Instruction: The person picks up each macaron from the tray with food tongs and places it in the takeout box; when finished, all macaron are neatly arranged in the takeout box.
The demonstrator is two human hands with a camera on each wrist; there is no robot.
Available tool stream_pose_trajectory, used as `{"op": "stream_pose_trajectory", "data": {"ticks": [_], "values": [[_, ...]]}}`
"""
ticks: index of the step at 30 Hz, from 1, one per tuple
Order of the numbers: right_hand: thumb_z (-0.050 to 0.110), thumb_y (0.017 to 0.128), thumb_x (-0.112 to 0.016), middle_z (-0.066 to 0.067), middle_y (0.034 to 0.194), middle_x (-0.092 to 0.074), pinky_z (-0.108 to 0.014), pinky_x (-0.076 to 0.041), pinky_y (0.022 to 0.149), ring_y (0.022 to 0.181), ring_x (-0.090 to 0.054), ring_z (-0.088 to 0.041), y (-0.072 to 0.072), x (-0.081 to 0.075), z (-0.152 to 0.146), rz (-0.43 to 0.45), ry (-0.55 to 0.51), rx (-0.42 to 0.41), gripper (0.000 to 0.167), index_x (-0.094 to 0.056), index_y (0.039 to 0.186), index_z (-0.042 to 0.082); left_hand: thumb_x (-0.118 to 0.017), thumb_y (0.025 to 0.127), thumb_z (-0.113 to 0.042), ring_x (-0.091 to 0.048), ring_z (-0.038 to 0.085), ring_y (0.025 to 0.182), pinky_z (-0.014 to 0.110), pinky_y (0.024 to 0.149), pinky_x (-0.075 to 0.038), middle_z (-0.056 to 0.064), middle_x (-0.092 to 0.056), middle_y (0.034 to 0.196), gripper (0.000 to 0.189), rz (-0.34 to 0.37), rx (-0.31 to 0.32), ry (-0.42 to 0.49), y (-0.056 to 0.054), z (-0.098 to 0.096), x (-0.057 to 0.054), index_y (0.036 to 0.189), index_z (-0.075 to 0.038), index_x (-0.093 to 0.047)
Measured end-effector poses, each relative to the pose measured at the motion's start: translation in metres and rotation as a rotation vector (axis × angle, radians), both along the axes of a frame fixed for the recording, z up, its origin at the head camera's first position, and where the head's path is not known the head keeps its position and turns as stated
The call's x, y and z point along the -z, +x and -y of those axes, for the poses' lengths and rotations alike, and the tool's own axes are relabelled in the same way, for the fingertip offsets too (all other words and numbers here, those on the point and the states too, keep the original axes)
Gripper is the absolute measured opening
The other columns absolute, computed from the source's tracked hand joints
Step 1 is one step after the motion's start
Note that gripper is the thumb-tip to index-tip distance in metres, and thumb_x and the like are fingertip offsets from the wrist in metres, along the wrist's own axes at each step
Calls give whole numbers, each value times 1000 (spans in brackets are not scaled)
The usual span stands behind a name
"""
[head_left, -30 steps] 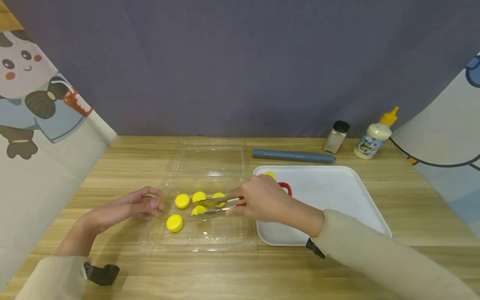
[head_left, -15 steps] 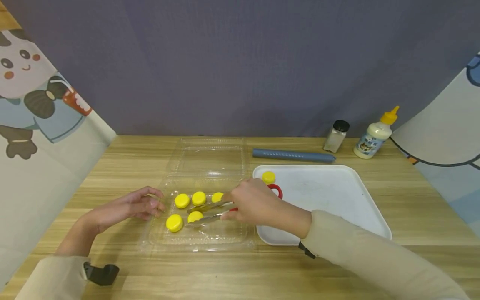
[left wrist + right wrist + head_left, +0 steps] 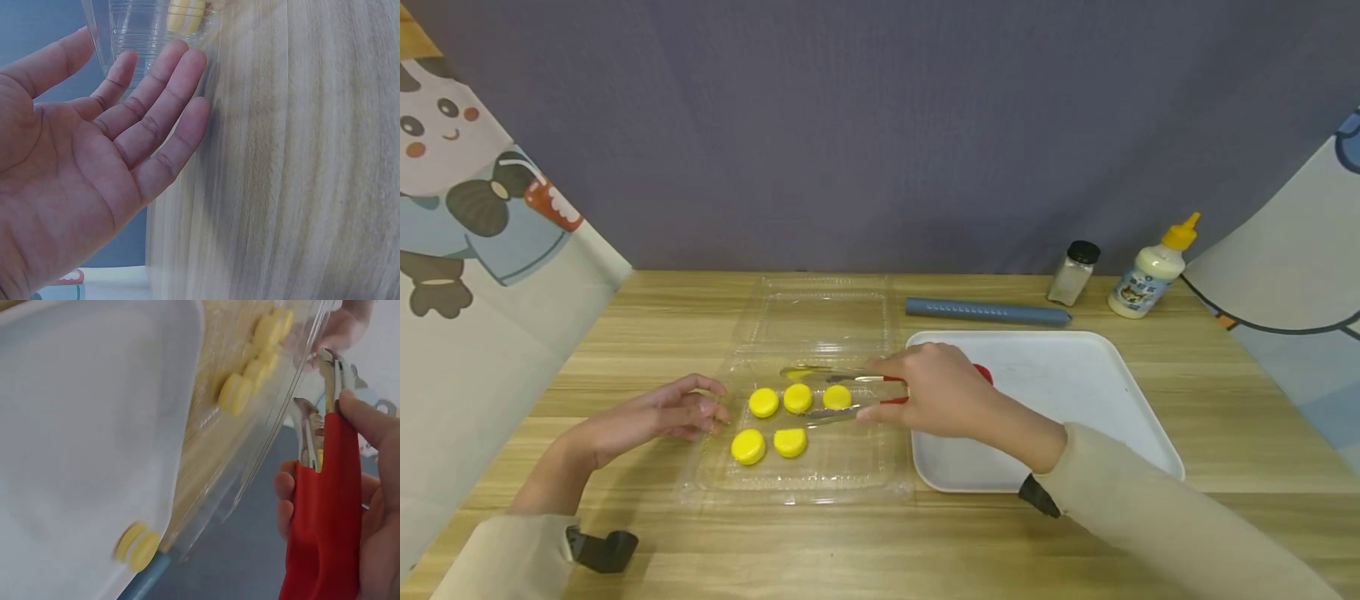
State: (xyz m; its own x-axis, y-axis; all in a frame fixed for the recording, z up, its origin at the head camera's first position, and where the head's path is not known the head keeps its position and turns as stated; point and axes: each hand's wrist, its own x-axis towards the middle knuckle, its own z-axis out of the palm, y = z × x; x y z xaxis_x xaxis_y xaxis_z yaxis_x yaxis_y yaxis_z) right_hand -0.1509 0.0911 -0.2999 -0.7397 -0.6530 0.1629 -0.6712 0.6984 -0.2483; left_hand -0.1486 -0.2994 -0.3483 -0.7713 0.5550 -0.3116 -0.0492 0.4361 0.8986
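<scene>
My right hand (image 3: 943,392) holds metal tongs with red handles (image 3: 340,506); their arms stand apart over the clear plastic box (image 3: 857,467), with nothing pinched between the tips. Yellow macarons sit in the box: three in a back row, with the rightmost macaron (image 3: 837,397) below the tongs, and two in front, a left one (image 3: 748,447) and a right one (image 3: 790,442). My left hand (image 3: 658,414) is beside the box's left wall, fingers relaxed and fingertips right at the rim. On the tray, one more macaron (image 3: 142,550) shows in the right wrist view; my right hand hides it in the head view.
The box's lid (image 3: 823,317) lies folded back behind it. To the right is a white tray (image 3: 1060,400). Behind the tray are a long blue-grey box (image 3: 988,311), a black-capped jar (image 3: 1072,273) and a squeeze bottle (image 3: 1150,271) with a yellow nozzle.
The tongs have let go of a macaron, which rests in the front row, right of the other one. My right hand has moved back and right with them. The left hand stays put.
</scene>
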Motion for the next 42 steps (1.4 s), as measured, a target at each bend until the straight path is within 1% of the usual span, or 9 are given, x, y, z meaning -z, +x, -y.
{"op": "stream_pose_trajectory", "data": {"ticks": [9, 14, 17, 19, 22, 25, 32, 36, 42], "values": [[52, 87, -77, -6, 114, -75, -41, -56, 82, 99, -71, -21, -7, 0, -36, 65, -98, 40, 63, -68, 133, 9, -44, 110, -20, -59, 24, 120, 29, 93, -52, 22, -54, 137, 47, -3, 7, 6, 0, 0, 0, 145, 7, -30], [53, 87, -76, -6, 107, -76, -35, -52, 71, 89, -68, -18, -12, -2, -55, 116, -119, 82, 65, -67, 135, 9, -45, 109, -21, -59, 24, 120, 30, 94, -52, 22, -55, 136, 47, 2, 7, 7, 0, 0, 0, 145, 7, -31], [52, 88, -76, -2, 96, -75, -32, -46, 63, 79, -62, -15, -15, -2, -66, 125, -133, 97, 64, -67, 134, 9, -46, 109, -22, -59, 22, 120, 29, 94, -52, 21, -55, 136, 47, 6, 7, 0, 0, 0, -2, 144, 6, -32], [51, 88, -76, 2, 80, -71, -31, -41, 58, 69, -56, -12, -16, -2, -74, 138, -136, 113, 63, -66, 135, 9, -46, 109, -22, -59, 22, 119, 29, 94, -52, 22, -55, 135, 47, 1, 11, -1, 0, 0, -3, 144, 6, -32], [50, 89, -76, 10, 58, -45, -30, -31, 52, 56, -34, -10, -19, -3, -86, 163, -134, 143, 64, -65, 137, 10, -46, 109, -23, -59, 23, 120, 28, 94, -52, 22, -55, 135, 47, 4, 7, -5, 0, 0, -4, 143, 6, -33], [48, 90, -75, 10, 53, -29, -30, -30, 52, 53, -26, -9, -21, -4, -97, 183, -138, 174, 63, -64, 138, 9, -45, 109, -23, -59, 24, 121, 28, 94, -52, 22, -55, 135, 47, 3, 8, -4, 0, 0, -3, 143, 6, -33], [48, 92, -73, 12, 51, -21, -29, -28, 52, 50, -18, -7, -24, -1, -120, 195, -122, 218, 63, -62, 141, 10, -45, 109, -24, -58, 25, 121, 29, 94, -52, 22, -55, 137, 47, 4, 10, -16, 0, 0, -3, 144, 5, -31], [49, 91, -73, 11, 50, -23, -29, -30, 51, 49, -21, -8, -27, 5, -131, 179, -104, 256, 63, -63, 139, 11, -45, 109, -24, -58, 25, 121, 30, 94, -52, 22, -55, 137, 48, 3, 5, -22, 0, 0, -5, 144, 5, -31], [53, 91, -72, 5, 50, -41, -30, -35, 51, 50, -37, -12, -30, 12, -146, 184, -79, 343, 63, -67, 135, 8, -45, 109, -24, -58, 25, 121, 30, 94, -52, 22, -55, 136, 47, 4, 11, -19, 0, 0, -5, 143, 5, -32]]}}
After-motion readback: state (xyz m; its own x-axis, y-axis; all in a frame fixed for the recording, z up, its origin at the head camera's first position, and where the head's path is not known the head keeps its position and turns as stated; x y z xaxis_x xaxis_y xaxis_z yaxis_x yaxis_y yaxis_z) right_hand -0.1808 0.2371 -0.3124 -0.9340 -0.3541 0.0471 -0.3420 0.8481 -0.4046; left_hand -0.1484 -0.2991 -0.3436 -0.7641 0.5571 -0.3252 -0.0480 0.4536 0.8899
